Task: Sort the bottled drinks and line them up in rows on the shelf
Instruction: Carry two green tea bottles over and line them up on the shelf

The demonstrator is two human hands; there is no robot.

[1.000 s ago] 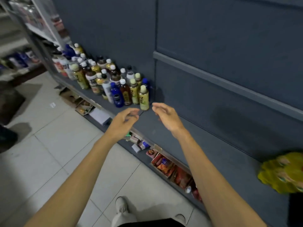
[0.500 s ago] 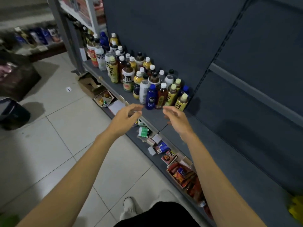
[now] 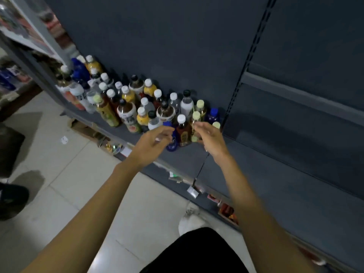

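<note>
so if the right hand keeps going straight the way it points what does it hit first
Most likely the pale-capped tea bottle right at the fingertips of the right hand; it looks nearest, though depth is hard to judge from this one view.

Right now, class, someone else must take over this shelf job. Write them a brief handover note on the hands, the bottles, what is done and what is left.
Left hand: open, empty, reaching toward the blue bottle.
Right hand: open, empty, in front of the pale-capped yellow bottles.
Bottles: upright in one mixed cluster on the shelf, by the back panel.
Done: no sorted rows visible.
Left: group by type, line up in rows.
</note>
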